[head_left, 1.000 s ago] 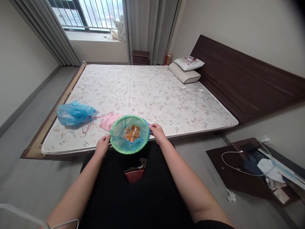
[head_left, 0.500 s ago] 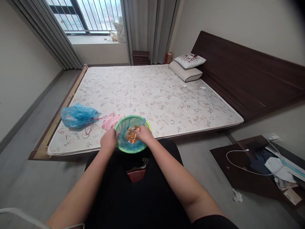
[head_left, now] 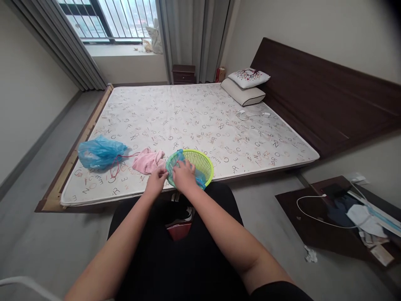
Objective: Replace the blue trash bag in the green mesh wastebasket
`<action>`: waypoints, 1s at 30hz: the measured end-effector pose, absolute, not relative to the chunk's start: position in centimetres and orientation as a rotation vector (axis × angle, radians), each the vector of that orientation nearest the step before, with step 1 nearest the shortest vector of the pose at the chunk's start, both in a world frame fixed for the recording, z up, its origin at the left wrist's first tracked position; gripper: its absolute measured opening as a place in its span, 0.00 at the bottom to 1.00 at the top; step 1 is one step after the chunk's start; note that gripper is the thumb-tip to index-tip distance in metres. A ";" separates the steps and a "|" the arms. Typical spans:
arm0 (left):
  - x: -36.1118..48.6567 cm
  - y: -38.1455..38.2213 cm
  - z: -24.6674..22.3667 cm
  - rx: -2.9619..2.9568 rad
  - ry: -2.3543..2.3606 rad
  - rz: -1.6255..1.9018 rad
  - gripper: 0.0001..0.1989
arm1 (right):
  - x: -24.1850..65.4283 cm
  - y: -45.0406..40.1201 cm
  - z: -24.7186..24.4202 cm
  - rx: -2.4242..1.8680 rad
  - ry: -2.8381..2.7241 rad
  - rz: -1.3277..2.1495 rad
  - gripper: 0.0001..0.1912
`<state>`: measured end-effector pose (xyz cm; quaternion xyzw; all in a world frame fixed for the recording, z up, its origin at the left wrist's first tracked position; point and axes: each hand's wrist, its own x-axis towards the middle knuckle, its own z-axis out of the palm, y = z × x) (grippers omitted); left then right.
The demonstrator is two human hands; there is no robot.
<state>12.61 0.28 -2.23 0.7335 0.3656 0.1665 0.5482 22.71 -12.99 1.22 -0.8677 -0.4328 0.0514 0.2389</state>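
Observation:
A green plastic basket [head_left: 205, 165] sits at the mattress's near edge, over my lap. A thin blue bag [head_left: 180, 155] lines its left part and has come away from the right wall. My right hand [head_left: 184, 175] is over the basket, fingers closed on the bunched bag. At the basket's left rim, my left hand [head_left: 156, 182] pinches the bag's edge. Beside it on the mattress lies a crumpled pink cloth [head_left: 148, 161]. Whatever is inside the bag is hidden by my right hand.
A full blue bag [head_left: 102, 154] with red ties lies on the mattress [head_left: 175, 113] at the left. Two pillows [head_left: 244, 90] are stacked near the headboard. A low dark table [head_left: 313, 213] with cables and cloths stands at the right.
The bag has been pulled off the basket's right rim and gathered leftward, covering the orange scraps seen before. Both hands have moved closer together, and the basket has shifted right.

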 end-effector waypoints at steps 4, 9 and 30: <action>12.0 2.2 -1.8 1.370 1.065 0.486 0.20 | 27.7 -14.9 2.2 -2.244 -0.530 0.219 0.15; 10.7 5.1 -0.8 1.365 1.127 0.634 0.20 | 32.5 -18.1 2.5 -1.488 0.048 0.423 0.07; 13.6 1.2 9.7 1.421 0.546 0.308 0.41 | 23.8 -14.4 7.6 -1.787 -1.006 0.620 0.51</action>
